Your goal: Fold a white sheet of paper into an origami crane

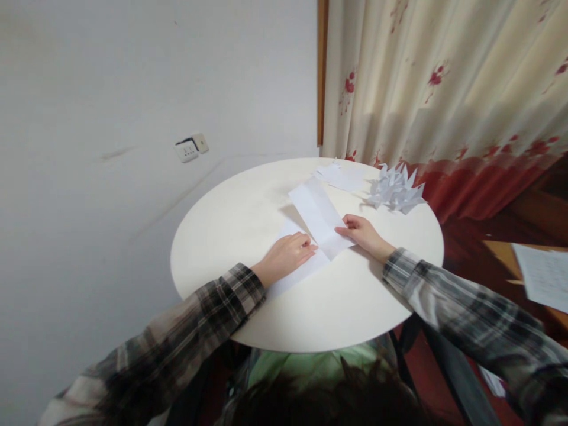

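Note:
A white sheet of paper (317, 213) lies on the round white table, with one part raised and folded over at an angle. My right hand (361, 232) pinches the right edge of this raised part between thumb and fingers. Close to the crease, my left hand (288, 255) is closed, its fingertips gripping the paper where the raised part meets the flat part. The flat part of the sheet runs partly under my left hand and wrist, so some of it is hidden.
On the round white table (213, 236), a cluster of folded white paper shapes with pointed tips (394, 189) stands at the back right. Beside it lie loose white papers (341, 176). A wall socket (186, 151) and a floral curtain (412, 83) are beyond. Written pages (544, 275) lie at far right.

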`<state>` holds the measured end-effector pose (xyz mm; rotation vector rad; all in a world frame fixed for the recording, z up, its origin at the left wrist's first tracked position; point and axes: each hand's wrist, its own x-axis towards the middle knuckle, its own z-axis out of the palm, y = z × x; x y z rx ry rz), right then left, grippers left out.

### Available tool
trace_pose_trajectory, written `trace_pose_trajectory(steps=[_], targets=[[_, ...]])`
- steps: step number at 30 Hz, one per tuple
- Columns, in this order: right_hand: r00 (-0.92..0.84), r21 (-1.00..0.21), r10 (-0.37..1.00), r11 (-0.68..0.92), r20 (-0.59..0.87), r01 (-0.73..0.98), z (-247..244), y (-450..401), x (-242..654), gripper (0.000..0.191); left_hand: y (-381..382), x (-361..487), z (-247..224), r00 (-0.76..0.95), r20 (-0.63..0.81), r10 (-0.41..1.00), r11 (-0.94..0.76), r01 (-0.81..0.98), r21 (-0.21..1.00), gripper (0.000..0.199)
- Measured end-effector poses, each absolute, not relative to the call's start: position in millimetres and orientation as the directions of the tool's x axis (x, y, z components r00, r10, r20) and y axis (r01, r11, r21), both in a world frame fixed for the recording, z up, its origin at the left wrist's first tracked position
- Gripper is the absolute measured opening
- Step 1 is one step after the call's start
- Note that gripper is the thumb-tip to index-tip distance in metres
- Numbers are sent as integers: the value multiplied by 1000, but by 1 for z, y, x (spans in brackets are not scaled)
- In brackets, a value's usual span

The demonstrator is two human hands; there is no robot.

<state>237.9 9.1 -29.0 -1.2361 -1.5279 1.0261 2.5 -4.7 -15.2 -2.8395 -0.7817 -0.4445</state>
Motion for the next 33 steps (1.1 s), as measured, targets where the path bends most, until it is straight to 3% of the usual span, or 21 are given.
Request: trace_pose_trajectory(steps=[6,17,33], targets=[[-102,-928,986,159,132,338,-31,12,240,28,-4,1,-15,826,342,448,-848,514,-130,32],[-111,-915,981,186,156,357,-31,11,240,25,-5,3,-13,842,331,425,-848,499,-178,29],[-147,-983,985,110,88,150,-26,7,238,24,-4,3,-15,839,315,443,-842,510,-173,32]])
